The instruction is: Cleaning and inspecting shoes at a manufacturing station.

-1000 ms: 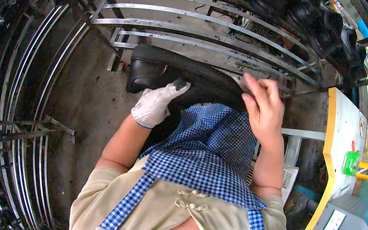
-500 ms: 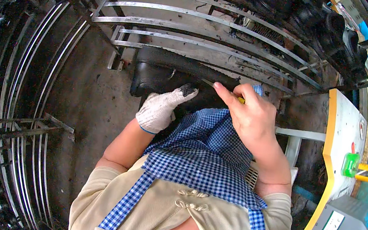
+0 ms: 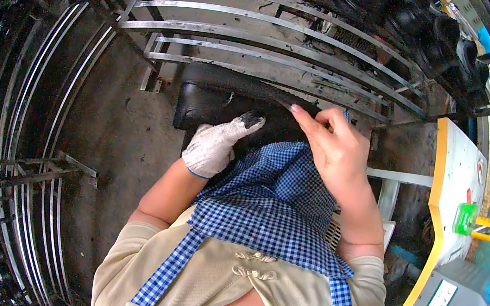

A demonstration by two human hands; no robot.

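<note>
"Left?"
"I see the gloved left hand (image 3: 212,148) clamped on the black shoe (image 3: 202,98) beyond the checked apron (image 3: 274,212), probably steadying it."
"Right?"
"Bare right hand (image 3: 339,145), pinched round a thin tool (image 3: 284,103) by the shoe's edge, seemingly for control."

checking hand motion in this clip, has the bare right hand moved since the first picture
Yes: the right hand has shifted left, farther from the yellow-edged table at the right.
</note>
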